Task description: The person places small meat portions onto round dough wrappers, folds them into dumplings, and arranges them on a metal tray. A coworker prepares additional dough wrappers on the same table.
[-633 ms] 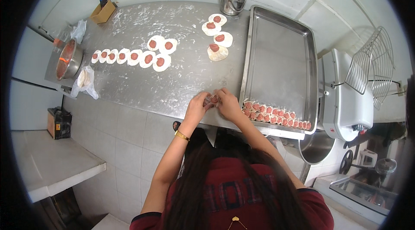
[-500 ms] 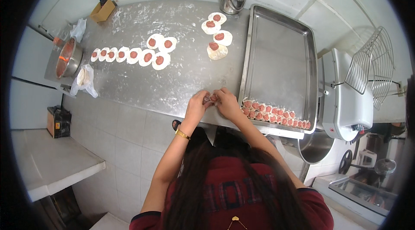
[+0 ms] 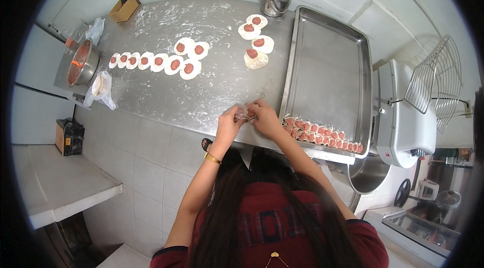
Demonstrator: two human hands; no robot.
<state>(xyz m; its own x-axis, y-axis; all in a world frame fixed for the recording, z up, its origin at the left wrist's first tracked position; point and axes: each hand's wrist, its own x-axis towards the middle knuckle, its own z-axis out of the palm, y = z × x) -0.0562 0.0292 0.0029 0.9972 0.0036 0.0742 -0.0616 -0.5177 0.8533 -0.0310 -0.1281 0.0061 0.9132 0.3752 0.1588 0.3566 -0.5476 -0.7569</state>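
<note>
Over the table's near edge, a dumpling (image 3: 246,113) with pink meat filling is held between my two hands. My left hand (image 3: 229,123) is closed, its fingertips pinching the dough from the left. From the other side my right hand (image 3: 264,120) has its fingers bent around the wrapper. Both hands partly hide it. Farther left lies a row of flat round wrappers (image 3: 159,61), each with a lump of meat. Another group of filled wrappers (image 3: 256,58) is beyond my hands. Several open-topped dumplings (image 3: 316,135) stand in rows along the near end of a metal tray (image 3: 330,61).
At the table's left end stand a metal bowl (image 3: 89,69) of meat filling and a plastic bag (image 3: 100,91) with wrappers. A metal bucket (image 3: 276,5) and a cardboard box (image 3: 124,10), each holding a phone, are at the back. A white machine (image 3: 403,112) with a wire guard stands right of the tray.
The whole view has shifted slightly. Both hands stay at the near edge, their fingers slightly repositioned around the dumpling. The phone screen in the bucket now shows blue.
</note>
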